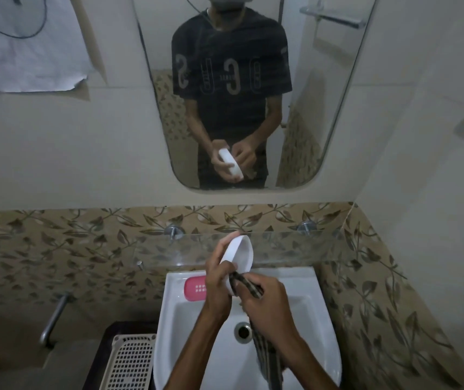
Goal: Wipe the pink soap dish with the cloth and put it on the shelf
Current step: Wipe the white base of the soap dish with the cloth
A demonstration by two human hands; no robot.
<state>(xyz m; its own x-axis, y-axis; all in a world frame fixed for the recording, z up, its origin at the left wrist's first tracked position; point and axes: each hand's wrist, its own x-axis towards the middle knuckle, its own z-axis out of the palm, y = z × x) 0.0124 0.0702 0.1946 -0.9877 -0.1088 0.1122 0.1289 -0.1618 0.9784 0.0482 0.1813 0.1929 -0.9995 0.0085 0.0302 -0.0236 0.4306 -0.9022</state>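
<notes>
Wiping is underway: left hand [219, 280] grips the white dish half [239, 257] above the sink [304, 305], right hand [267, 302] pinching the cloth [249, 285] against it; pink tray [195, 288] on the sink's rim, shelf [281, 246] behind, both await.

Camera spot: one camera sits on the person's head, up above the white ceramic sink [318, 313].
Facing: it looks forward at the wall and down at the two hands at once.
Closeness: the left hand [219, 282] and right hand [267, 302] are near and big, low in the middle of the picture.
Wide look: the lens is wide, so straight edges bend near the sides.
Top of picture: the rounded wall mirror [332, 108] faces the camera and shows the person's front.
Shared part: there is only one view; the mirror shows the same hands again from the other side.
</notes>
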